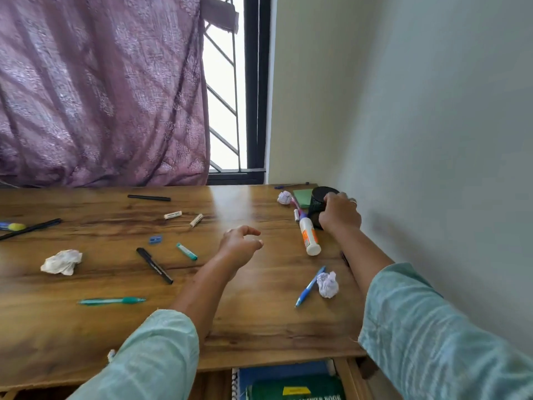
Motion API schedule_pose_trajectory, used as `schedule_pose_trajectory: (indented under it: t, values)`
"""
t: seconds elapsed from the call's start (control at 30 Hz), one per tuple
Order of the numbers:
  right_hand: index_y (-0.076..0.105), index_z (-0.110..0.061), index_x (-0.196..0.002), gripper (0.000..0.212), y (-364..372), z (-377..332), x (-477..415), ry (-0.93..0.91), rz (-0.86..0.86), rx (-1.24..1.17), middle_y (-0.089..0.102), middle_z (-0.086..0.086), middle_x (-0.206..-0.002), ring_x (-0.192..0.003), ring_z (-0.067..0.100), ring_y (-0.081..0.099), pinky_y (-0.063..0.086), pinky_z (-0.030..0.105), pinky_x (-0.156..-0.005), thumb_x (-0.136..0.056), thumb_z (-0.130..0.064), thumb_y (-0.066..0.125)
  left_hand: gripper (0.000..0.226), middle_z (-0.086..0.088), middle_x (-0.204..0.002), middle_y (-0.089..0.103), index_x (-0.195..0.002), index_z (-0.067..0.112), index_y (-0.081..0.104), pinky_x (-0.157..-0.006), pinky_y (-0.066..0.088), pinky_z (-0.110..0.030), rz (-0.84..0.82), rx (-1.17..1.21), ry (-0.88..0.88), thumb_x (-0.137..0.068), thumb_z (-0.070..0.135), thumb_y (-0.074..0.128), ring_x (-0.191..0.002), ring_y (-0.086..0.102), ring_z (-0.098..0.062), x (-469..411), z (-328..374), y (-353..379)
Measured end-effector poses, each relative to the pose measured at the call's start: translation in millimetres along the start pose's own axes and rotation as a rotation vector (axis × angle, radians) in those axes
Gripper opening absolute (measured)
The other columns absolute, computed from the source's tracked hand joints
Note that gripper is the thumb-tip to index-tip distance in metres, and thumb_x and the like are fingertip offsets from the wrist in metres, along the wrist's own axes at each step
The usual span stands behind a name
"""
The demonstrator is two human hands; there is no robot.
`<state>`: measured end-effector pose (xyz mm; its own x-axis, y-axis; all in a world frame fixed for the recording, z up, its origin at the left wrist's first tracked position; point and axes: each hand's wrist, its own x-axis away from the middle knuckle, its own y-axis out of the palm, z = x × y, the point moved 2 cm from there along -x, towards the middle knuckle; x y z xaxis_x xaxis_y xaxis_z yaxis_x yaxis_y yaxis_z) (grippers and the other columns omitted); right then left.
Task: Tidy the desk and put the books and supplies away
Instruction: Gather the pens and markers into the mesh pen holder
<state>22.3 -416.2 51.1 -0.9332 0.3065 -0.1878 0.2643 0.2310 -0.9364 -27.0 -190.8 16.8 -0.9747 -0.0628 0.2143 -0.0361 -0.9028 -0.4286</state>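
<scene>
Right now the black mesh pen cup (318, 199) sits at the far right corner of the brown wooden bench (259, 327), close to the pale wall, and the right hand (340, 213) grips it from the side, fingers (343, 195) curled round its wall; whether its base rests flat I cannot tell. Just beside the cup lie a white glue bottle with an orange label (309, 238) on its side, a pink pen (295, 204), a green pad of notes (302, 197) and a lilac crumpled paper ball (284, 197). The left hand (239, 245) hovers above the middle of the bench, its fingers loosely curled and apart, holding nothing. Near the right forearm a blue pen (310, 285) lies touching a second lilac paper ball (327, 284). Spread further left are a green-and-white tube (187, 251), a blue sharpener (155, 239), a black marker (154, 265), a teal pen (112, 300), two short white sticks (172, 215), a white crumpled paper wad (62, 261) and, near the far edge, a thin black pen (149, 198). Under the near edge an open drawer (341, 376) holds a blue spiral notebook (282, 370) with a green book (297, 389) on top. Behind the bench hangs a purple curtain (101, 90) beside a barred window (225, 82).
</scene>
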Motion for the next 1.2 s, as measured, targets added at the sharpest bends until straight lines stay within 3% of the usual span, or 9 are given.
schedule_pose_trajectory:
  t: [0.17,0.47,0.6,0.7,0.8,0.93,1.03,1.2]
  values:
    - [0.051,-0.012,-0.119,0.026,32.9,8.8,-37.0,-0.101,0.038,0.127,0.051,0.008,-0.125,-0.121,0.028,0.043,0.046,0.036,-0.083,-0.094,-0.010,0.047,0.022,-0.003,-0.130,0.045,-0.108,0.026,0.062,-0.093,0.048,-0.039,0.017,0.011,-0.003,-0.087,0.023,0.064,-0.112,0.049,-0.025,-33.4,-2.8,23.6]
    - [0.050,-0.008,-0.121,0.026,47.9,16.8,-53.0,-0.209,0.141,0.166,0.053,0.011,-0.124,-0.122,0.028,0.044,0.047,0.035,-0.084,-0.096,-0.007,0.043,0.021,0.001,-0.132,0.043,-0.105,0.032,0.059,-0.092,0.049,-0.039,0.029,0.052,-0.056,-0.087,0.023,0.065,-0.115,0.048,-0.021,-45.4,-10.2,59.0]
    - [0.049,-0.009,-0.123,0.033,43.5,18.4,-61.1,-0.180,0.124,0.107,0.053,0.011,-0.126,-0.122,0.029,0.045,0.047,0.035,-0.085,-0.094,-0.025,0.055,0.024,0.000,-0.132,0.043,-0.108,0.032,0.060,-0.093,0.049,-0.039,0.032,0.062,-0.090,-0.086,0.023,0.066,-0.115,0.048,-0.021,-41.4,-12.9,65.4]
    - [0.040,-0.013,-0.134,0.056,38.3,15.3,-71.4,-0.106,0.036,0.069,0.045,0.012,-0.132,-0.123,0.033,0.044,0.048,0.040,-0.085,-0.090,-0.042,0.058,0.026,0.000,-0.134,0.044,-0.110,0.030,0.060,-0.097,0.048,-0.042,0.024,0.086,-0.107,-0.086,0.022,0.066,-0.118,0.048,-0.021,-38.2,-13.8,66.7]
    - [0.036,-0.023,-0.141,0.055,45.2,8.0,-76.6,-0.106,-0.074,0.096,0.033,0.012,-0.143,-0.128,0.033,0.038,0.045,0.040,-0.090,-0.094,-0.047,0.049,0.023,-0.001,-0.134,0.045,-0.105,0.032,0.059,-0.100,0.046,-0.044,0.017,0.095,-0.113,-0.086,0.021,0.066,-0.117,0.048,-0.021,-35.7,-14.5,64.6]
    - [0.021,-0.040,-0.147,0.058,56.7,4.7,-84.0,-0.054,-0.167,0.158,0.010,0.015,-0.157,-0.141,0.039,0.016,0.037,0.047,-0.102,-0.095,-0.050,0.043,0.022,-0.001,-0.134,0.043,-0.106,0.031,0.057,-0.094,0.048,-0.038,0.003,0.112,-0.112,-0.088,0.022,0.065,-0.116,0.048,-0.020,-31.0,-18.7,57.2]
    - [0.033,-0.039,-0.141,0.054,57.5,7.5,-89.1,-0.030,-0.156,0.146,0.028,0.020,-0.145,-0.138,0.039,0.017,0.040,0.045,-0.096,-0.090,-0.045,0.052,0.024,-0.001,-0.135,0.042,-0.110,0.030,0.057,-0.076,0.048,-0.029,0.007,0.110,-0.121,-0.089,0.022,0.063,-0.113,0.049,-0.019,-25.6,-24.8,50.2]
    - [0.041,-0.033,-0.132,0.050,52.1,3.6,-84.4,-0.022,-0.060,0.100,0.031,0.019,-0.134,-0.131,0.038,0.030,0.046,0.040,-0.086,-0.086,-0.035,0.062,0.029,-0.003,-0.135,0.046,-0.118,0.024,0.058,-0.091,0.048,-0.036,0.023,0.154,-0.130,-0.090,0.018,0.063,-0.117,0.050,-0.020,-17.6,-37.4,43.3]
